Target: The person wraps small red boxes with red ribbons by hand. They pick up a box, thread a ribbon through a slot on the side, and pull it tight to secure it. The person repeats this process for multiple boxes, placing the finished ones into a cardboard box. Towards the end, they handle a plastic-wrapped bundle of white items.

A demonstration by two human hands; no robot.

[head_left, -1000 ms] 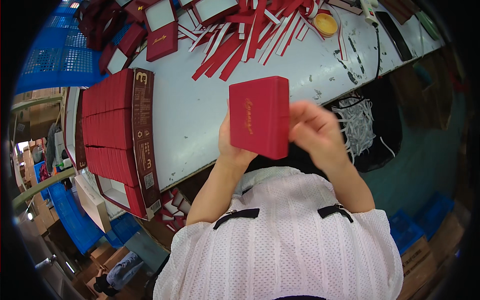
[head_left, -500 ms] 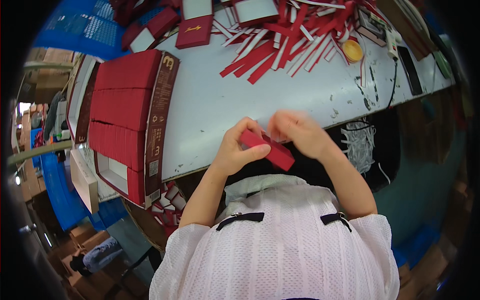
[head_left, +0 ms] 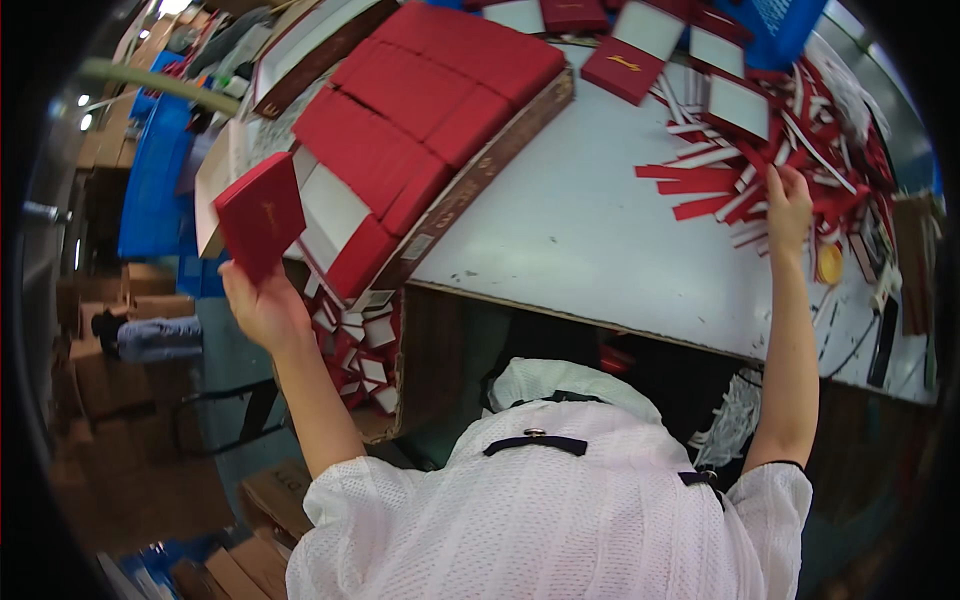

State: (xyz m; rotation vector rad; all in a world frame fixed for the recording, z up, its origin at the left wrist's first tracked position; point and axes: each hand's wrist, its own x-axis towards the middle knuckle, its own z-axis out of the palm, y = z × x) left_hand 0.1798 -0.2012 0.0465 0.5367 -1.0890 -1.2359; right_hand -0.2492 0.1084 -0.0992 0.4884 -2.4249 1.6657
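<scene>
On the left of the frame, the left hand [head_left: 265, 305] has its fingers closed round the low edge of a red box [head_left: 262, 215], maybe to leave its flat face clear. Just past it, a big carton [head_left: 475, 185] holds tight rows of packed boxes [head_left: 400, 110], which likely prop each other up. On the right, the right hand [head_left: 790, 215] is at the red and white strips [head_left: 695, 185], fingers bent; I cannot tell if they pinch one. The strips lie loose on the white worktop [head_left: 560, 200], perhaps for easy reach. Open boxes [head_left: 740, 105] lie farther off, upper right.
</scene>
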